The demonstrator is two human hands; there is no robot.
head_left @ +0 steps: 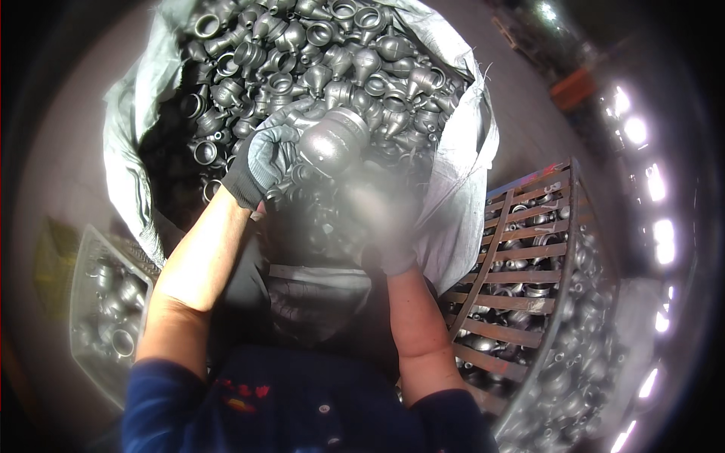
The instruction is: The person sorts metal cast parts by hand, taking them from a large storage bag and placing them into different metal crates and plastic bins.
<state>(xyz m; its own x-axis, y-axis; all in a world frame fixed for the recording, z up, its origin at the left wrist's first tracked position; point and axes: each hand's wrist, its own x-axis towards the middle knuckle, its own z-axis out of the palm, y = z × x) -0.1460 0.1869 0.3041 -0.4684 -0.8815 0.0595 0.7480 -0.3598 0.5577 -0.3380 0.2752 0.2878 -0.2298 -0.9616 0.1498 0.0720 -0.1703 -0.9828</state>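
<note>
A rounded grey metal casting (332, 143) with a ringed collar is up in front of me, over the open bag. At its left side my left hand (272, 157), in a grey glove, is closed on it with bent fingers. My right hand (387, 219), also gloved, is to the lower right of the casting, apart from it. Haze and blur cover its fingers, so their pose is hidden. Beneath both hands lies a heap of similar metal castings (317, 75), bulb-shaped with round openings and narrow necks.
A white woven bag (124, 162) surrounds the heap, its rim folded outward. To the right stands a rusty slatted metal crate (521, 279) with castings inside, and more loose castings (581, 362) beyond it. A translucent plastic bin (83, 302) of castings sits at lower left.
</note>
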